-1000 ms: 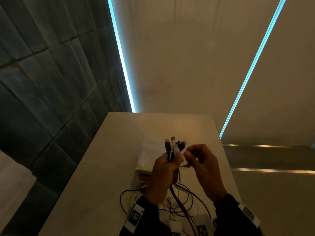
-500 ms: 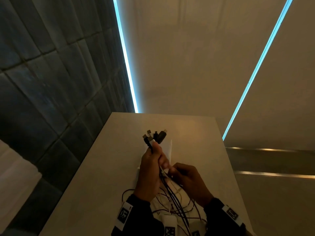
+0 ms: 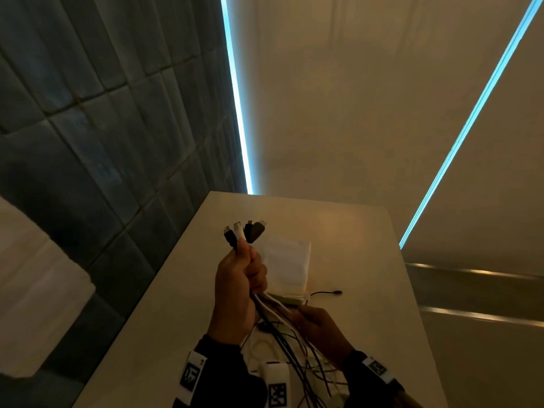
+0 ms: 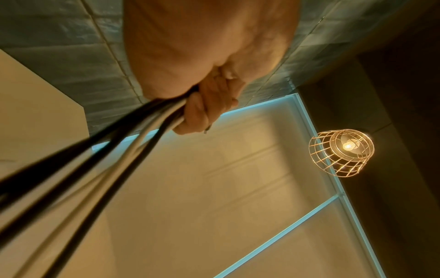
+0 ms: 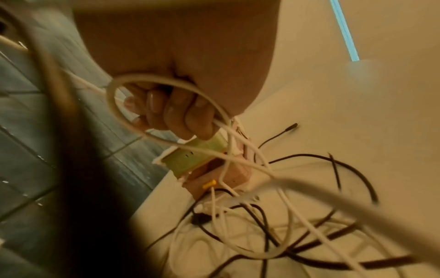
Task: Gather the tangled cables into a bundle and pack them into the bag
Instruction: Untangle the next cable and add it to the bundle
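My left hand [image 3: 241, 278] is raised above the table and grips a bunch of black and white cables [image 3: 273, 316] in its fist; their plug ends [image 3: 245, 231] stick up above the thumb. In the left wrist view the cables [image 4: 133, 143] run down out of the curled fingers [image 4: 202, 112]. Lower and to the right, my right hand [image 3: 318, 328] curls its fingers [image 5: 176, 112] round a white cable [image 5: 133, 126] of the same bunch. The rest of the tangle [image 5: 273, 225] lies loose on the table. The white cloth bag [image 3: 287, 260] lies flat behind my left hand.
The beige table [image 3: 353, 245] is narrow, with a dark tiled wall [image 3: 103, 142] along its left side. A green and pink box [image 5: 197, 158] sits at the bag's near end. One black cable end [image 3: 326, 293] lies right of the bag. A caged lamp [image 4: 342, 152] hangs overhead.
My left hand has lifted the plug ends higher and to the left. My right hand has slid down the cables, away from the plugs, towards me.
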Tool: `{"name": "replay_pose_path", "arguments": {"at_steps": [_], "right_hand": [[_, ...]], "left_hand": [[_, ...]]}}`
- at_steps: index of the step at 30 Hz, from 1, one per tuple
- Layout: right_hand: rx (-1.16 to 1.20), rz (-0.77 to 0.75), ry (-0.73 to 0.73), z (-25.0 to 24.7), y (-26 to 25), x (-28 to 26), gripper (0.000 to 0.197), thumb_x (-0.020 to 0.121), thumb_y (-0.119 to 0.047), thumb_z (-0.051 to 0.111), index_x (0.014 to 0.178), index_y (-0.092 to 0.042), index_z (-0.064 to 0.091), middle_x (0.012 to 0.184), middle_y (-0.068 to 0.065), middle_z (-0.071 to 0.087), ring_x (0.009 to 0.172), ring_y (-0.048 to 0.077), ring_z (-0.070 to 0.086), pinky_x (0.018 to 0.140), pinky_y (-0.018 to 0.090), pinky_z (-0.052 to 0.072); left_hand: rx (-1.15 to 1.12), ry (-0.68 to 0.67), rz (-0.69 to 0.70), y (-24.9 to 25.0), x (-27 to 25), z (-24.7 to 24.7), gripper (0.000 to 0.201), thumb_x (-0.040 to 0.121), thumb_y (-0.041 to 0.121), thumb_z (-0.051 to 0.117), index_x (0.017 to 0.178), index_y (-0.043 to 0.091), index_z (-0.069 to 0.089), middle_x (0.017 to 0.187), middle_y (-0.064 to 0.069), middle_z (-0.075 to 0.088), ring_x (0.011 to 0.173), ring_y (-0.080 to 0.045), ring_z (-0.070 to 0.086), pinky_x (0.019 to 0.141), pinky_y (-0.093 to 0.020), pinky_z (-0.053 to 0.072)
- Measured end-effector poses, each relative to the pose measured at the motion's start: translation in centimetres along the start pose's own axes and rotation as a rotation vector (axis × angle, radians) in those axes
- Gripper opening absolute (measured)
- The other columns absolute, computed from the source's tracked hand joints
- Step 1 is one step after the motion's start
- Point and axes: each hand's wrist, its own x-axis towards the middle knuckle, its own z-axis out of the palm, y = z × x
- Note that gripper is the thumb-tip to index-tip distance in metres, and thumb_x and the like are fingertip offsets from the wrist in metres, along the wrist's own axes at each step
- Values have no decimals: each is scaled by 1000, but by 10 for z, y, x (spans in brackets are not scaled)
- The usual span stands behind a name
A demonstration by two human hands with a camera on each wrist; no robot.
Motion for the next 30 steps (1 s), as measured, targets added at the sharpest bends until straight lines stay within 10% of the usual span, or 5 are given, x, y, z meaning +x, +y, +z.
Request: {"name": "replay_pose_path", "arguments": {"at_steps": [7, 16, 20, 23, 30], "right_hand": [[-293, 83, 105, -5, 29, 10, 43, 94, -15, 53, 55, -34, 54, 49, -9, 48, 48, 3, 41, 56, 29, 34], [145, -286, 81, -14, -117, 0, 21, 93, -9, 58, 77, 4, 64, 55, -8, 50, 50, 8, 41, 50, 17, 36], [210, -303, -83, -9, -134, -11, 28, 92, -5, 58, 66, -12, 66, 53, -10, 54, 50, 1, 46, 54, 11, 39], [190, -283, -107, -10, -121, -8, 26, 89, -21, 61, 63, -17, 62, 58, -8, 50, 54, 5, 43, 55, 16, 35], [75, -170, -51, -23, -71, 1, 28, 96, -7, 52, 69, -3, 57, 49, -13, 48, 47, -2, 40, 52, 10, 32]], "left_hand": [[38, 70, -28, -1, 0, -17, 37, 101, 36, 35, 70, 16, 36, 53, 5, 22, 44, -9, 13, 41, -23, 14], [223, 122, -149, -14, 4, -13, 34, 102, 41, 33, 100, 19, 59, 79, -13, 73, 63, -21, 61, 52, -29, 46], [45, -44, -210, -4, 3, -2, 39, 101, 42, 35, 89, 16, 61, 96, -17, 73, 87, -31, 70, 74, -40, 54], [-126, -82, -183, 2, 3, 4, 37, 97, 41, 42, 71, 14, 47, 64, -5, 50, 51, -16, 46, 56, -30, 44], [-133, -102, -64, 0, 7, -3, 36, 97, 38, 40, 70, 14, 43, 59, 2, 25, 47, -10, 18, 45, -24, 20]]}}
